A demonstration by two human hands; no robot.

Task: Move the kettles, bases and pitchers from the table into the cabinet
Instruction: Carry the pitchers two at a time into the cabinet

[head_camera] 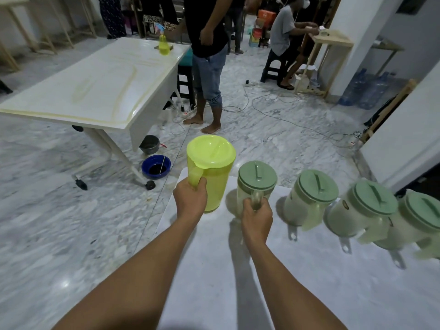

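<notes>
A lime-yellow pitcher (pixel 210 172) with a lid stands at the far left corner of the white table (pixel 297 287); my left hand (pixel 191 198) is closed around its handle. Just right of it is a clear pitcher with a sage-green lid (pixel 256 184), and my right hand (pixel 257 216) grips its handle. Three more green-lidded pitchers (pixel 309 198) (pixel 362 208) (pixel 419 220) line up to the right along the table's far edge. No cabinet is in view.
Beyond the table is marble floor with cables. A white folding table (pixel 95 86) with a yellow spray bottle (pixel 163 45) stands at left, a blue basin (pixel 156 166) and grey pot (pixel 149 144) beneath it. A person stands barefoot (pixel 207 67) ahead; another sits at right.
</notes>
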